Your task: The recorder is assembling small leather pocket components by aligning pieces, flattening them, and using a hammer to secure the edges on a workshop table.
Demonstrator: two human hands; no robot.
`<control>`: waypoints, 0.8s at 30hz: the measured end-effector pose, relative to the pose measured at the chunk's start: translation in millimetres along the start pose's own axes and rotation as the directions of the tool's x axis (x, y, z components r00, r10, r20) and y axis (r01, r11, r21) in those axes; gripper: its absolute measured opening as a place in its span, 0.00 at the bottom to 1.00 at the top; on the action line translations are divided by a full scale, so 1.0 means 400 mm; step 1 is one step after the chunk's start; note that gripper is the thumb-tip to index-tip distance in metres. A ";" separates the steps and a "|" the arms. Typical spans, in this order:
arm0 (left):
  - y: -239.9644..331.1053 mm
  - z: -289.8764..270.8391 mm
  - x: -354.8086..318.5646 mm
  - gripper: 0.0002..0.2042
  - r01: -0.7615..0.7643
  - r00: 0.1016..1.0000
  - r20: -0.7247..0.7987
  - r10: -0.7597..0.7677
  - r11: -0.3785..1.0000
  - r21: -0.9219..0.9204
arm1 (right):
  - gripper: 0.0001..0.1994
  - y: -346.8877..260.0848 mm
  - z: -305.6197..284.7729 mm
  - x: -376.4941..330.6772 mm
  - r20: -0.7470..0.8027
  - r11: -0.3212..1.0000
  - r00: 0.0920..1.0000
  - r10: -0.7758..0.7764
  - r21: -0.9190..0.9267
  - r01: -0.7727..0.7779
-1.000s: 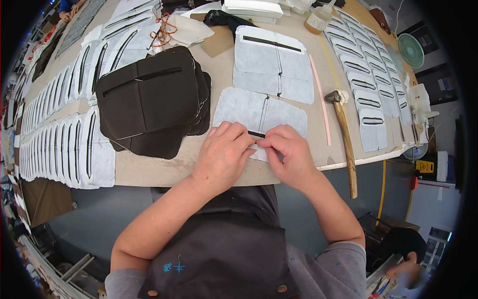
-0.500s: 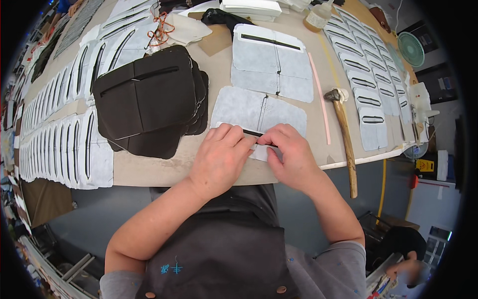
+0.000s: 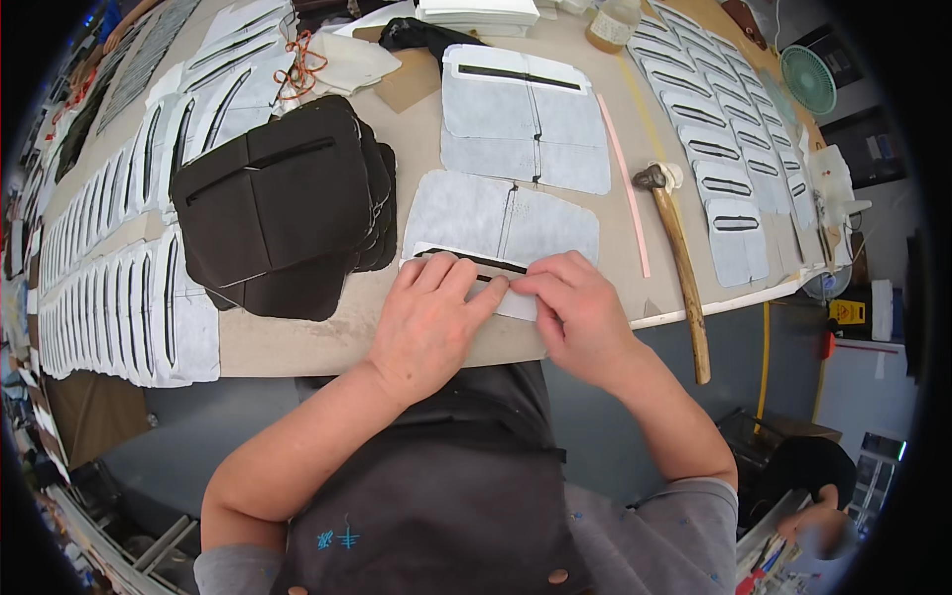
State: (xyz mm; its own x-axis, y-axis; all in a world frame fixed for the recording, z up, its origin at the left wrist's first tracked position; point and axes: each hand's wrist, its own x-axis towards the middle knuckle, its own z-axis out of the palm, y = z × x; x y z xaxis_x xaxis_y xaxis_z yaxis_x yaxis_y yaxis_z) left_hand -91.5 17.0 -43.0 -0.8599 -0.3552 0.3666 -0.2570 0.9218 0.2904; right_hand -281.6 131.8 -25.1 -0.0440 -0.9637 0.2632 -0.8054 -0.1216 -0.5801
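Near the table's front edge lies a pale-backed panel (image 3: 503, 220) with a stitched centre line. Along its near part runs a white strip with a black slit. My left hand (image 3: 424, 315) rests over the strip's near side, fingers bent and close together, its index finger and thumb gripping the panel's near edge. Opposite it, my right hand (image 3: 585, 315) pinches the same edge between thumb and index finger. The fingertips of both hands almost meet at a dark fold. What lies under the left palm is hidden.
To the left rises a stack of dark brown panels (image 3: 273, 203). Beyond my hands lie further pale panels (image 3: 526, 119). A wooden-handled hammer (image 3: 682, 268) and a pink strip (image 3: 625, 188) lie at the right. A bottle of amber liquid (image 3: 612, 25) stands at the back.
Both hands have shifted slightly toward me on the panel, uncovering more of the white strip and its black slit. The view has shifted a little.
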 end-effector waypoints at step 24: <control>0.075 0.064 0.055 0.18 -0.027 1.000 -0.010 0.026 0.975 -0.222 | 0.21 0.046 -0.042 -0.086 -0.075 0.943 0.961 0.267 0.224 -0.245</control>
State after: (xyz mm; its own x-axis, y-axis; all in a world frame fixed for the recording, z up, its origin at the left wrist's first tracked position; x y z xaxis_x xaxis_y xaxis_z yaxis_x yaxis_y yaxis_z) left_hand -129.5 40.8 -48.8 -0.8616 -0.3331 0.3830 -0.1290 0.8735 0.4695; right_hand -304.8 166.7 -31.6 -0.3018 -0.9405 0.1561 -0.6167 0.0677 -0.7843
